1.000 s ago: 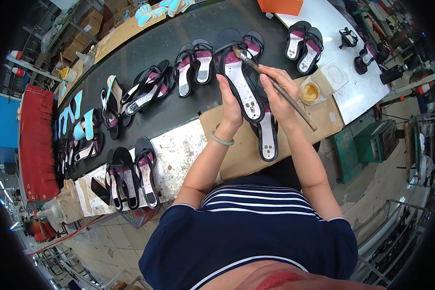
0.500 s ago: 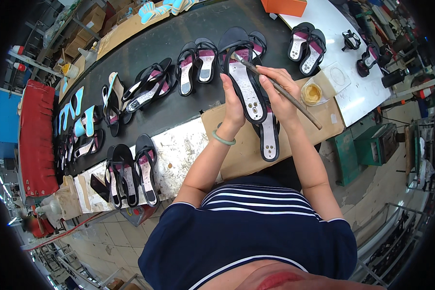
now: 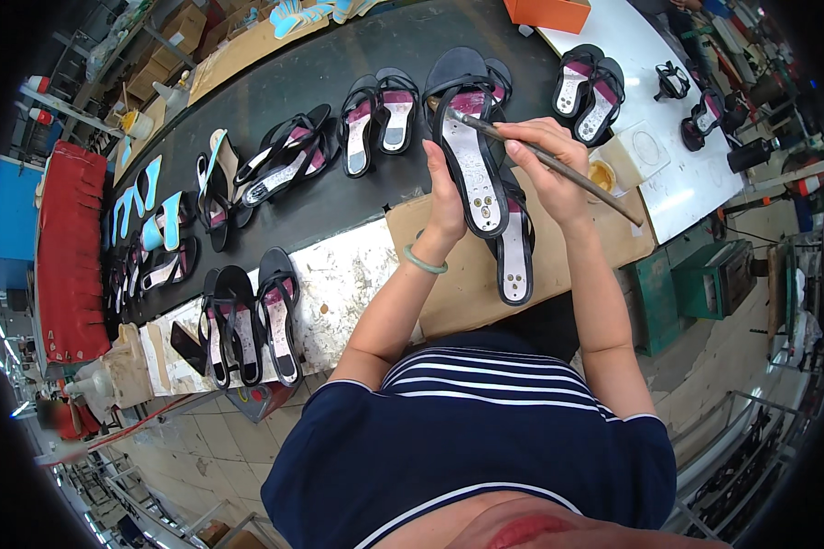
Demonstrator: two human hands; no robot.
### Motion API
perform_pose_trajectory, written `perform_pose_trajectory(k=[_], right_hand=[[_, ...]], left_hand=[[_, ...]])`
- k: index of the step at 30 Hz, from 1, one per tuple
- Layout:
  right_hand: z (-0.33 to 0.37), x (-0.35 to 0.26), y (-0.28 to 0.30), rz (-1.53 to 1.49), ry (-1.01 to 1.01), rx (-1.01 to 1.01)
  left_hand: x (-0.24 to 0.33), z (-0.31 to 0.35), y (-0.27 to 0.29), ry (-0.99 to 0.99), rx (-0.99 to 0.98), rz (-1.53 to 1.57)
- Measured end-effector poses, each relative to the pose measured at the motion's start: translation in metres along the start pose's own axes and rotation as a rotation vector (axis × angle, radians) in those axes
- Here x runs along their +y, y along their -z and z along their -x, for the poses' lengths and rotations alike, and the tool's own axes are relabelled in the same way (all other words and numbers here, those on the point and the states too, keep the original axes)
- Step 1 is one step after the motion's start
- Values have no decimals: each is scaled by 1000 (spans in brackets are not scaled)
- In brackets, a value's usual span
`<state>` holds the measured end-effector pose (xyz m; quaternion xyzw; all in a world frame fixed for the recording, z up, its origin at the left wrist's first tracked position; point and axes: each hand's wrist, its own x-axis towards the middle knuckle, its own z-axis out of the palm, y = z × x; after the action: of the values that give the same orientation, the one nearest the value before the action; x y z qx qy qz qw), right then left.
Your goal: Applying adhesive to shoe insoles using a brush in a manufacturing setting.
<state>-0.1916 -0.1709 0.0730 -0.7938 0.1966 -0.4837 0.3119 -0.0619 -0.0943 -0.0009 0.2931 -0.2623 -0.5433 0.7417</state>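
Sandal (image 3: pixel 472 163) is gripped by left hand (image 3: pixel 446 203); right hand (image 3: pixel 553 170) pinches brush (image 3: pixel 601 193) near tub (image 3: pixel 616 177) of yellowish paste (image 3: pixel 601 174).

left grip (image 3: pixel 445 203) thumb-up, right grip (image 3: pixel 553 168) curled

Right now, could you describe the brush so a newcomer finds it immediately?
At the dark table, the left hand holds a black sandal. The right hand holds the brush, slanting across that sandal: a long, thin, brown handle, unlike the broad, strapped sandals nearby.
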Motion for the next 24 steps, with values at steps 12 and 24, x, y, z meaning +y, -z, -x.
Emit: perform_pose_trajectory(k=[12,24], right_hand=[[11,-9,26,-159,-169,67],[24,3,-14,288,81,240]], left_hand=[[0,5,-4,-12,76,-70],[0,0,-8,-80,61,55]])
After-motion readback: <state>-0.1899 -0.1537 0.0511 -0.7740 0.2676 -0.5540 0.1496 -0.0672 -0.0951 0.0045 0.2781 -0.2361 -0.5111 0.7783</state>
